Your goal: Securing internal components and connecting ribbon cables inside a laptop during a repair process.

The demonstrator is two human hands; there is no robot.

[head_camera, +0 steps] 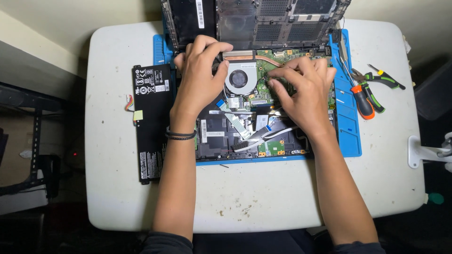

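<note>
An opened laptop (221,136) lies on a blue work mat (348,127), its insides bared. A round cooling fan (238,78) and a green circuit board (263,70) show between my hands. My left hand (200,75) rests on the laptop's upper left, fingers curled at the rear edge beside the fan. My right hand (303,89) presses fingertips down on the circuit board right of the fan. Flat ribbon cables (245,129) cross the lower part. I cannot tell if either hand pinches a small part.
A black battery pack (151,122) lies on the white table (259,197) left of the mat. The removed bottom cover (263,21) leans at the back. An orange-handled screwdriver (362,101), green-handled pliers (383,80) and tweezers (343,51) lie at the right. A white clamp (426,153) sits at the right edge.
</note>
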